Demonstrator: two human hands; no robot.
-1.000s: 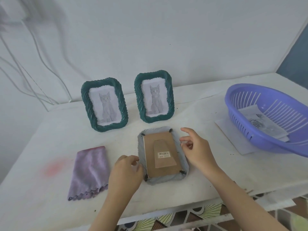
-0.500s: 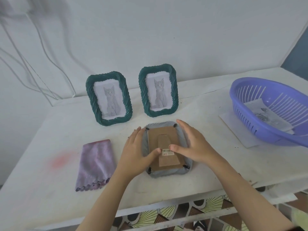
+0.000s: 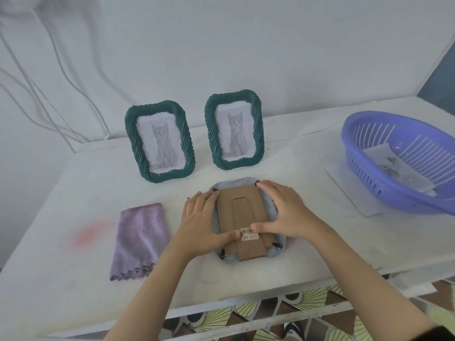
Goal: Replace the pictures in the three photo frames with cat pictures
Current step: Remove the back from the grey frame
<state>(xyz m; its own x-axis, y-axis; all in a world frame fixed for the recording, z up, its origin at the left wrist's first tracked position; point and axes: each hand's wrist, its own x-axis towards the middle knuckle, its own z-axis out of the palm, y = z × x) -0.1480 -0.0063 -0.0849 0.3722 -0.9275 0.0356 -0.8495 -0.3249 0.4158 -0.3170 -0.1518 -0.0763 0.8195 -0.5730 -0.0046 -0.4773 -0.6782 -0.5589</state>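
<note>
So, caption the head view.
Left hand and right hand press the brown cardboard backing of the face-down grey photo frame.

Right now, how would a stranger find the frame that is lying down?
On the white table, two green frames stand side by side. In front of the right one, under the two hands, lies the third frame. Only it is face down, showing its brown cardboard back.

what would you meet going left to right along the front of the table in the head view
pink stain → purple cloth → left hand → face-down frame → right hand → purple basket
</note>
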